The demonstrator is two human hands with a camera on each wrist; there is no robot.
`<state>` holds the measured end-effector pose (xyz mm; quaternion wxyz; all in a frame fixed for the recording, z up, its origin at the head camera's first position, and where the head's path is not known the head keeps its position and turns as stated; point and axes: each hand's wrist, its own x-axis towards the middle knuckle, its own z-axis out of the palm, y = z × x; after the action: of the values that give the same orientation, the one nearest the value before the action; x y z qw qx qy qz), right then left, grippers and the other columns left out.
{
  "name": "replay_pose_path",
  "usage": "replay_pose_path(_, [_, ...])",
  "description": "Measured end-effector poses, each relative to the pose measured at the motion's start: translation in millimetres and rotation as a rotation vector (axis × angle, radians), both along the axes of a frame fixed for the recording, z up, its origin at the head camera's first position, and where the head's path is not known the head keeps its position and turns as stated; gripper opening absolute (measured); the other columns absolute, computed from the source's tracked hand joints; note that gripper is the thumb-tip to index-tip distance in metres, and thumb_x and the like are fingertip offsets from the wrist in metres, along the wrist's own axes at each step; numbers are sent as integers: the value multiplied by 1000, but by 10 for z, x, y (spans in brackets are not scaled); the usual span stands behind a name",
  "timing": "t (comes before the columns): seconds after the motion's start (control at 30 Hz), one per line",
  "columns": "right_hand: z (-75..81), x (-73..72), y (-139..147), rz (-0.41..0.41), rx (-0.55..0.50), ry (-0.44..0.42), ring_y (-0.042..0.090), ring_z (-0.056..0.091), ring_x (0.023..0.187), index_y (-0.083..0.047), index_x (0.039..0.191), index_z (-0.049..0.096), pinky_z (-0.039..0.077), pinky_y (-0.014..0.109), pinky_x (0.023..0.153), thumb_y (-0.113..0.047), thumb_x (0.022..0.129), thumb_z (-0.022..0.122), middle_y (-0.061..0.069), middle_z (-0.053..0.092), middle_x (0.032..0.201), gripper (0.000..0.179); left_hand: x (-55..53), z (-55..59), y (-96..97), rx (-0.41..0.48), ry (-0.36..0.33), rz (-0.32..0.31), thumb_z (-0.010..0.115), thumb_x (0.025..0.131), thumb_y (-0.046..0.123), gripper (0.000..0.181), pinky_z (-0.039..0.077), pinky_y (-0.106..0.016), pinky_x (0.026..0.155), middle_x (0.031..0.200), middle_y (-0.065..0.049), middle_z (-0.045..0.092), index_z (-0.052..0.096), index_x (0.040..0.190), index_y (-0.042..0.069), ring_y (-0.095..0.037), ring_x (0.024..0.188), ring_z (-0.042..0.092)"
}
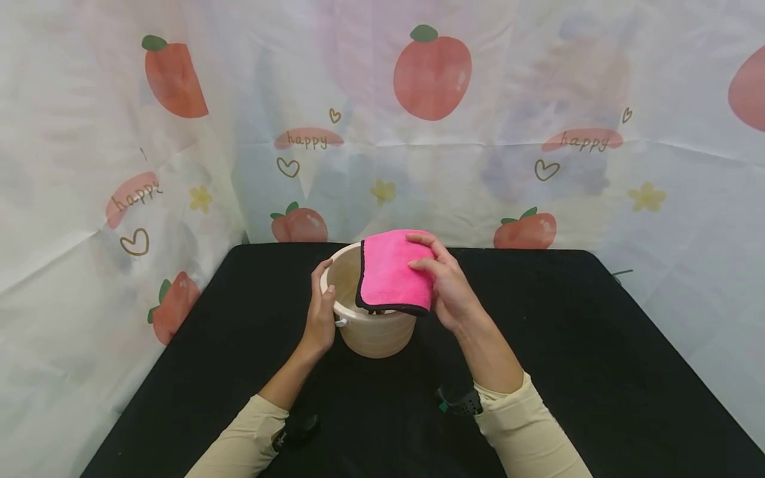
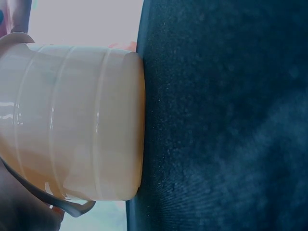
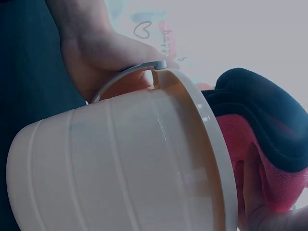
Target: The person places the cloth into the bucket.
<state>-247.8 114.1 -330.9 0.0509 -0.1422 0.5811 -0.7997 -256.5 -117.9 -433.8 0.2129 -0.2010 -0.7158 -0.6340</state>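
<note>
A cream plastic bucket point(image 1: 376, 338) with ribbed sides stands upright on the black table. My left hand point(image 1: 319, 322) grips its rim from the left, thumb at the rim and fingers round the outside. Beside that hand hangs the bucket's grey handle point(image 3: 126, 73), lowered against the wall. Over the right part of the bucket's mouth, my right hand point(image 1: 453, 292) holds a folded pink towel point(image 1: 391, 269) with black edging. Thick folded layers of the towel show past the rim in the right wrist view. The towel hides much of the bucket's inside.
A black cloth covers the table point(image 1: 538, 318). Behind it and along both sides hangs a pale curtain point(image 1: 370, 79) printed with peaches, hearts and the word happy. Dark straps point(image 1: 463, 401) sit at both wrists.
</note>
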Motion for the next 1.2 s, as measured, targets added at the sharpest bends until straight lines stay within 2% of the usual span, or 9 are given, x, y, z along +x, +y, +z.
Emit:
replay_pose_path(0.07, [5,1,-1,7,3,-4,31,40,132,-11,145,50,48,39,91,-7,100,54,6,37,152,46,-91,-108,-17,0,23,3,34,104,29,57,25,-58,113,160,-13,29,26,158,12,-33,144,32])
replay_pose_path(0.1, [5,-1,-1,10,4,-5,31,40,132,-10,145,50,48,39,91,-7,100,54,6,37,152,46,-97,-115,-20,1,27,2,34,104,30,57,25,-58,113,160,-12,30,27,158,13,-32,143,33])
replay_pose_path(0.6, [13,-1,-14,30,59,-23,30,38,134,-6,151,46,45,38,94,-5,102,49,7,33,156,49,-110,-139,-27,29,39,-14,35,103,28,57,25,-56,113,159,-12,30,28,157,11,-30,144,32])
replay_pose_path(0.8, [18,-9,-16,29,89,-37,31,41,130,-5,151,46,49,34,87,-5,102,48,9,33,155,49,-106,-128,-16,36,30,-13,33,103,22,58,23,-59,113,160,-20,27,24,158,5,-38,144,30])
replay_pose_path(0.9, [19,-8,-20,28,100,-42,30,42,129,-5,151,47,50,33,85,-4,103,48,9,33,155,48,-69,-74,-5,35,29,-17,32,103,17,59,22,-60,113,160,-26,25,22,157,-2,-44,144,28])
replay_pose_path(1.03, [20,2,-22,25,120,-50,30,44,126,-5,151,47,51,32,83,-3,103,47,10,32,155,48,68,100,23,34,27,-31,32,102,15,59,22,-59,113,157,-31,25,22,154,-9,-48,143,27])
replay_pose_path(1.13, [20,11,-22,23,137,-50,31,44,125,-6,151,47,51,31,81,-2,104,46,11,32,155,48,162,210,39,37,21,-36,33,101,14,59,22,-60,113,156,-33,26,23,153,-11,-48,143,28])
replay_pose_path(1.2, [22,16,-21,24,147,-47,31,44,125,-5,152,46,51,31,82,-2,104,46,11,31,156,48,179,227,42,40,19,-36,33,100,14,59,21,-61,113,156,-32,26,23,152,-11,-48,143,28])
